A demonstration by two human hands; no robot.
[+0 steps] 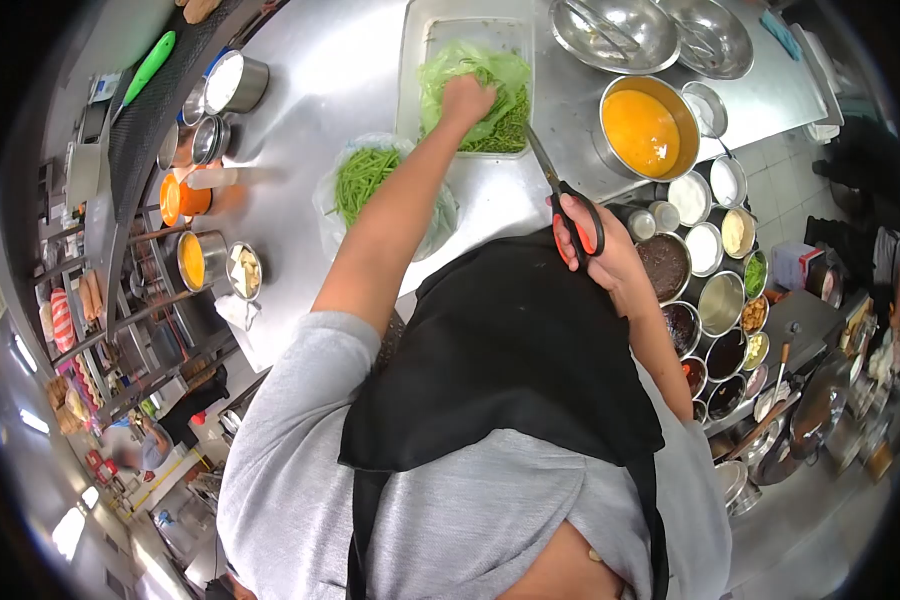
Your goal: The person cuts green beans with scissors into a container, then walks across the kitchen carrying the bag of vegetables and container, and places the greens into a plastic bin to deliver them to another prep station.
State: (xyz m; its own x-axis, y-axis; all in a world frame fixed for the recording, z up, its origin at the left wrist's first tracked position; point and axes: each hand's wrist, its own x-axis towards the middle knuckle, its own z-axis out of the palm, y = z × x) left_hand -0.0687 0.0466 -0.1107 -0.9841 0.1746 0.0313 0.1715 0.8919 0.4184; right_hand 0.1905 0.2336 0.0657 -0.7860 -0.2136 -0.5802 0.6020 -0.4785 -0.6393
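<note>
My left hand (468, 100) reaches into a thin green plastic bag (505, 72) with cut green pieces (495, 135) around it. Its fingers are hidden among the plastic and the greens. Bag and greens lie in a clear rectangular container (405, 100). To the right, my right hand (588, 238) is closed around the black and orange handles of scissors (542, 160). Their blades point up toward the container's lower right corner and look nearly together. Beside my left forearm, a clear plastic bag (432, 222) holds long green beans or stems (362, 180).
A pot of orange liquid (642, 130) and metal bowls (610, 35) stand at the upper right. Several tubs of ingredients (703, 248) crowd the right side. Pots (236, 82) and an orange container (182, 198) line the left edge. Another person (154, 445) is far off at lower left.
</note>
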